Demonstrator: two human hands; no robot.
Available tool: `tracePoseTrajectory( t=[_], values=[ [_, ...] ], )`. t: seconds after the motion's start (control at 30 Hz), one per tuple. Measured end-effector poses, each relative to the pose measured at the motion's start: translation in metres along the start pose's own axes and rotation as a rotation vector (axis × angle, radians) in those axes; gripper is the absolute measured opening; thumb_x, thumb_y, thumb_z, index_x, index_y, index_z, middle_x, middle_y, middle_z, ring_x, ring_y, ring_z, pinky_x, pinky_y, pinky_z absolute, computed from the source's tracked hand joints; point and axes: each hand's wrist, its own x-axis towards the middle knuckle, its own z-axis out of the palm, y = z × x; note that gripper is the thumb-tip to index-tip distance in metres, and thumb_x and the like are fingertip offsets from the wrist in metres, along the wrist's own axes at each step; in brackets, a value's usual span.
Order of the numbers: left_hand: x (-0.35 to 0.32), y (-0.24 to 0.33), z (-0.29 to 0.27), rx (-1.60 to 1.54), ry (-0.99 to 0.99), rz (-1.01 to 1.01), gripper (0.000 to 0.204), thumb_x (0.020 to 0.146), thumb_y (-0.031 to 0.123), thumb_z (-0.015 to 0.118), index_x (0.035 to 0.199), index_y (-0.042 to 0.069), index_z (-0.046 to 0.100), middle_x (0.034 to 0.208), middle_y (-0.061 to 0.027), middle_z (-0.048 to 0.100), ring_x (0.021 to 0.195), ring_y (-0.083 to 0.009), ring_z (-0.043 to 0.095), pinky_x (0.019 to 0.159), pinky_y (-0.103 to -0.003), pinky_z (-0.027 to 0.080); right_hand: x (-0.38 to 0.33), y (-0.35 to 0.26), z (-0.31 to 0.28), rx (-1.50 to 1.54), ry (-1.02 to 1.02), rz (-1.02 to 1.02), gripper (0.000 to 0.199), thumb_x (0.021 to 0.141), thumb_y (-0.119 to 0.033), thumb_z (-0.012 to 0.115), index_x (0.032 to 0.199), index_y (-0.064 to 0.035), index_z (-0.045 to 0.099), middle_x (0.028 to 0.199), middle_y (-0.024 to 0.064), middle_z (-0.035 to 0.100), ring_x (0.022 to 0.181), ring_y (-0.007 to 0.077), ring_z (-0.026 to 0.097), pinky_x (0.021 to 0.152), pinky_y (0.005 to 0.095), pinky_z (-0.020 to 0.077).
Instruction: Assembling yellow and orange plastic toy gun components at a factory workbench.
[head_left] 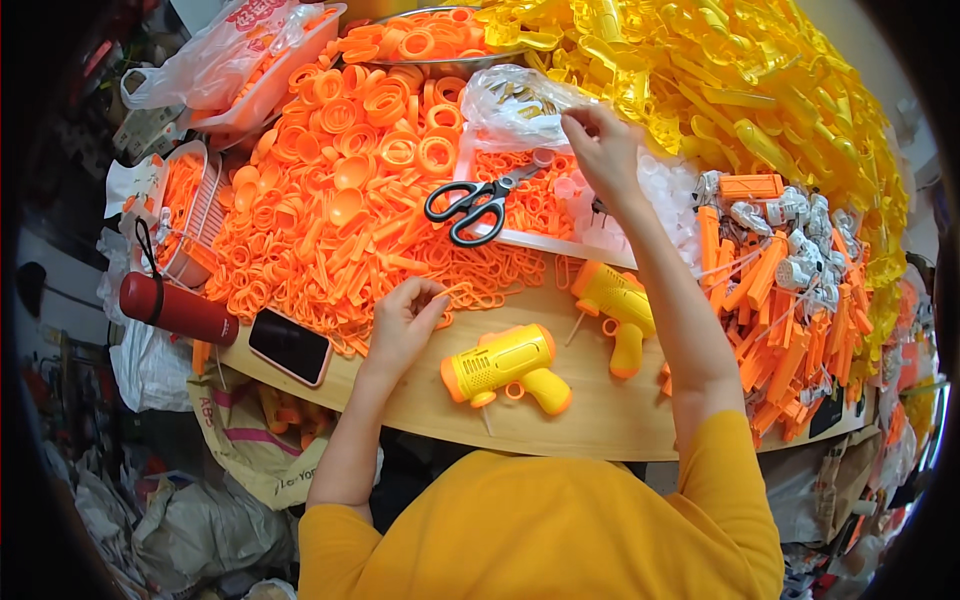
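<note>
My left hand (403,322) is at the front edge of the orange heap, its thumb and fingers pinched on a thin orange plastic piece (462,295). My right hand (604,158) is raised beside a clear plastic bag (490,98) of small brass-coloured parts. Its fingertips are pressed together; whatever they may hold is too small to tell. Between my forearms lies a yellow toy gun (500,362) with orange ends and an orange trigger ring. A second yellow toy gun (618,305) lies to its right, close to my right forearm. A thin pale stick juts from each.
Black-handled scissors (468,208) rest across a white tray (545,243) of orange and translucent parts. Orange parts (330,190) heap at left, yellow shells (760,90) at far right. Wired orange pieces (770,290) pile at right. A red flask (178,307) and phone (290,346) lie at left.
</note>
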Motion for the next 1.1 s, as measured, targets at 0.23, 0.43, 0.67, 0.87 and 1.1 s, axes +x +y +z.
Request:
tracePoseTrajectory(
  t=[0.23, 0.43, 0.67, 0.87, 1.1],
  values=[
    [-0.004, -0.007, -0.003, -0.004, 0.082, 0.051, 0.01, 0.082, 0.003, 0.071, 0.091, -0.001, 0.068, 0.08, -0.0012, 0.061, 0.065, -0.0055, 0.057, 0.058, -0.02, 0.046, 0.04, 0.022, 0.053, -0.431, -0.222, 0.295, 0.042, 0.074, -0.044, 0.073, 0.092, -0.0058, 0.073, 0.086, 0.0114, 0.071, 0.082, 0.0241, 0.068, 0.075, 0.0356, 0.0522],
    [-0.003, -0.009, -0.006, 0.003, 0.115, 0.118, 0.007, 0.085, 0.0, 0.066, 0.092, -0.004, 0.066, 0.088, -0.002, 0.058, 0.071, -0.0053, 0.056, 0.06, -0.019, 0.045, 0.031, 0.037, 0.058, -0.197, -0.069, 0.322, 0.028, 0.075, -0.03, 0.075, 0.086, -0.0038, 0.073, 0.078, 0.0089, 0.071, 0.072, 0.0168, 0.068, 0.069, 0.0293, 0.0525],
    [-0.002, 0.01, -0.003, -0.065, 0.206, 0.146, 0.015, 0.086, -0.002, 0.065, 0.102, -0.003, 0.066, 0.087, -0.0043, 0.062, 0.072, -0.0083, 0.06, 0.063, -0.021, 0.049, 0.021, 0.041, 0.032, -0.061, 0.063, 0.206, 0.019, 0.083, -0.019, 0.071, 0.088, -0.0004, 0.07, 0.073, 0.0051, 0.07, 0.065, 0.0093, 0.064, 0.063, 0.0257, 0.0516],
    [-0.005, 0.037, 0.004, -0.403, 0.186, 0.11, 0.015, 0.089, 0.001, 0.063, 0.104, -0.002, 0.062, 0.083, -0.0032, 0.064, 0.071, -0.0081, 0.061, 0.066, -0.021, 0.051, 0.0, 0.029, 0.019, 0.254, 0.084, 0.186, 0.014, 0.086, -0.008, 0.068, 0.094, 0.0038, 0.066, 0.079, 0.0068, 0.069, 0.069, 0.0103, 0.064, 0.065, 0.0236, 0.0523],
    [-0.011, 0.049, 0.017, -0.499, 0.11, 0.088, 0.014, 0.089, 0.003, 0.064, 0.103, -0.002, 0.063, 0.082, -0.0037, 0.065, 0.072, -0.0086, 0.062, 0.067, -0.023, 0.052, 0.007, 0.033, 0.015, 0.239, 0.108, 0.257, 0.014, 0.084, -0.009, 0.067, 0.09, 0.0033, 0.067, 0.075, 0.0072, 0.069, 0.066, 0.0113, 0.064, 0.063, 0.0241, 0.0517]
  ],
)
